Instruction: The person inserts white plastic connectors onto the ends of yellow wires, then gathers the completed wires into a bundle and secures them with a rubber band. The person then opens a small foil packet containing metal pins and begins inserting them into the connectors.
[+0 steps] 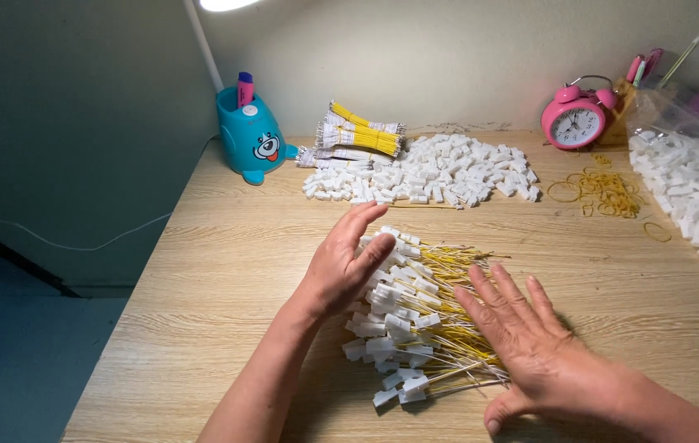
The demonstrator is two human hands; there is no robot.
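1. The left hand (pixel 339 267) rests with flat, spread fingers on the white-capped ends of the loose yellow ties (pixel 415 316), near the front edge of the table (pixel 226 246); it grips nothing.
2. The right hand (pixel 530 344) presses flat on the yellow ends, fingers wide.
3. Bundled ties (pixel 357 135) lie finished near the back edge.
4. A pile of white caps (pixel 448 168) and rubber bands (pixel 604 190) remain unused, so much seems left.
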